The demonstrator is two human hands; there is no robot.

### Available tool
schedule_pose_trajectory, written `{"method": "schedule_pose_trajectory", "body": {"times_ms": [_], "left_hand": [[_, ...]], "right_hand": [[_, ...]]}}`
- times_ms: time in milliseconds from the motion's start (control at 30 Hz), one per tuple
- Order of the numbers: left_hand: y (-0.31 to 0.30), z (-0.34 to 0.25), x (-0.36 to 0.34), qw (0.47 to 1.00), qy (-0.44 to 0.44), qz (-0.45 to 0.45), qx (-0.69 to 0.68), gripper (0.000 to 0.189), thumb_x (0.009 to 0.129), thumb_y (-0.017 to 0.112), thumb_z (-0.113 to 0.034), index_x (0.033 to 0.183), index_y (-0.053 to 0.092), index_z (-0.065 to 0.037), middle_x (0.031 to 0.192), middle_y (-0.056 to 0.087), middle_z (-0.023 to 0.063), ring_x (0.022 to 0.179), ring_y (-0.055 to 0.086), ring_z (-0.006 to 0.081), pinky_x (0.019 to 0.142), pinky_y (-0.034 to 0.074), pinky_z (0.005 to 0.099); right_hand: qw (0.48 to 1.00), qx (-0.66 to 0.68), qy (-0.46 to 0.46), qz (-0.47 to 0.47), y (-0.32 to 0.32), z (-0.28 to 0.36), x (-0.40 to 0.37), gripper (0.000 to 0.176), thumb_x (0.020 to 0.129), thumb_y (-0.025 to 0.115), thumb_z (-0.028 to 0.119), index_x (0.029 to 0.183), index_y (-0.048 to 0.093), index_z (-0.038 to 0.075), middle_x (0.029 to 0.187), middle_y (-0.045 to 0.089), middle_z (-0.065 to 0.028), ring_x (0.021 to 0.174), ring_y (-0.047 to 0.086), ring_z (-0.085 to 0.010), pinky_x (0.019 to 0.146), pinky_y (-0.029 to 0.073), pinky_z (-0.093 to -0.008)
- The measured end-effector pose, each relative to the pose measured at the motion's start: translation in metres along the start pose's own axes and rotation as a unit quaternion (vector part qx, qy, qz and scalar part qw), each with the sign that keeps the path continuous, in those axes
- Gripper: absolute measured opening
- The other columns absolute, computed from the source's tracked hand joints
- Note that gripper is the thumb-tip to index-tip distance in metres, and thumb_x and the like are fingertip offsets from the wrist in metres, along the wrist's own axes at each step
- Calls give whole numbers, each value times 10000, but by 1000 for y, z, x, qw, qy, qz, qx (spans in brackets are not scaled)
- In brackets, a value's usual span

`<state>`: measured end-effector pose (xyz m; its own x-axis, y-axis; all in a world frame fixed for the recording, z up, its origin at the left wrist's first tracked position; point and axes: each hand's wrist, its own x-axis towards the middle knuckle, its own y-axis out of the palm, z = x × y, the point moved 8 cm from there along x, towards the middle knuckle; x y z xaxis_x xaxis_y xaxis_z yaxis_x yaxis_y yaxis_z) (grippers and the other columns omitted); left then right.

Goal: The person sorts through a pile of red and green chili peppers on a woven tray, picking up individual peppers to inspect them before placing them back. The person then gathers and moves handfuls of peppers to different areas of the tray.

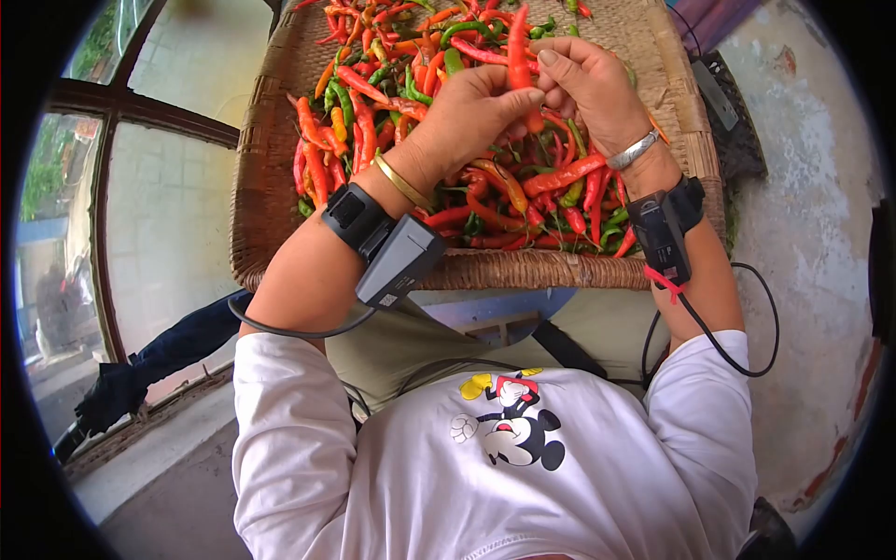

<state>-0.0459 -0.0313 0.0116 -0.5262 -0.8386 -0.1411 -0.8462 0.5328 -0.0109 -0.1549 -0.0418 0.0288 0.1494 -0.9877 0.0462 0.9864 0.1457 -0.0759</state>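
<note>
Between my two hands a red chili pepper point(518, 56) stands upright, its tip pointing away from me. My left hand point(481, 107) pinches it from the left with thumb and fingers. My right hand point(588, 89) is closed beside it, thumb against the bent fingers near the pepper; what its fingertips hold is too small to tell. Both hands are over a wicker basket point(560, 271) that holds a pile of red, orange and green chili peppers point(364, 126).
A window point(177, 65) with a dark frame runs along the left, a folded dark umbrella point(187, 336) below it. A grey wall point(793, 187) rises on the right. Cables point(770, 322) hang from the devices strapped on both forearms.
</note>
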Motion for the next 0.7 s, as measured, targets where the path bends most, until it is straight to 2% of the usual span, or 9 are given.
{"method": "schedule_pose_trajectory", "body": {"times_ms": [167, 233, 333, 433, 467, 533, 567, 633, 700], "left_hand": [[-40, 1, 5, 984, 33, -128, -115, 182, 841, 552, -215, 851, 561, -34, 676, 561, -5, 550, 502, 47, 485, 412, 182], [-37, 1, 5, 987, 37, -103, -115, 199, 848, 538, -235, 824, 555, -38, 658, 547, -7, 536, 495, 55, 477, 412, 192], [-39, 8, 5, 988, 1, -107, -108, 215, 855, 522, -251, 828, 556, -40, 624, 529, -10, 513, 481, 61, 461, 404, 196], [-38, 15, 9, 978, -47, -41, -201, 220, 861, 509, -254, 831, 558, -42, 589, 504, -14, 495, 472, 68, 438, 389, 194], [-44, 13, 10, 975, -48, -45, -211, 221, 867, 500, -257, 888, 561, -46, 637, 506, -30, 514, 447, 47, 436, 359, 170], [-60, 3, 13, 971, -35, -63, -229, 232, 884, 471, -236, 975, 552, -39, 677, 505, -42, 537, 432, 21, 423, 329, 141], [-84, 1, 23, 964, 8, -106, -242, 251, 892, 455, -213, 1024, 519, -10, 760, 552, 1, 607, 502, 52, 488, 405, 153], [-116, -21, 28, 913, 100, -195, -345, 292, 894, 446, -198, 1089, 476, 18, 893, 580, 65, 709, 557, 106, 598, 467, 183], [-126, -26, 23, 925, 102, -168, -326, 267, 894, 444, -220, 1036, 489, 2, 872, 585, 69, 731, 574, 122, 638, 491, 207]], "right_hand": [[983, -138, 44, 111, 24, -8, -9, 272, 838, 532, 292, 794, 587, 29, 621, 552, -3, 553, 508, -71, 525, 435, -206], [985, -127, 49, 109, 28, -19, -9, 248, 830, 531, 245, 712, 565, 30, 566, 523, -28, 551, 513, -101, 526, 428, -239], [968, -216, -73, 101, 32, -5, -8, 198, 811, 543, 199, 709, 552, 29, 524, 477, -53, 529, 511, -142, 517, 411, -291], [906, -268, -307, 112, 42, 33, -18, 189, 804, 548, 203, 795, 571, 16, 625, 528, -78, 536, 518, -160, 534, 417, -322], [907, -268, -306, 111, 42, 36, -20, 189, 804, 548, 203, 795, 571, 16, 625, 528, -78, 536, 518, -160, 534, 417, -322], [995, -69, -74, 19, 22, 19, -11, 226, 806, 546, 211, 930, 582, 27, 715, 577, -73, 578, 553, -153, 563, 450, -303], [995, -69, -74, 17, 18, 17, -10, 226, 806, 546, 211, 930, 582, 27, 715, 577, -73, 578, 553, -153, 563, 450, -303], [985, -172, -33, -10, 2, 3, -2, 279, 811, 544, 216, 1025, 563, 38, 764, 598, -68, 610, 578, -138, 587, 471, -279], [958, -285, -38, 12, 2, -4, -1, 224, 788, 535, 159, 984, 582, 60, 797, 600, -73, 673, 594, -176, 622, 479, -298]]}}
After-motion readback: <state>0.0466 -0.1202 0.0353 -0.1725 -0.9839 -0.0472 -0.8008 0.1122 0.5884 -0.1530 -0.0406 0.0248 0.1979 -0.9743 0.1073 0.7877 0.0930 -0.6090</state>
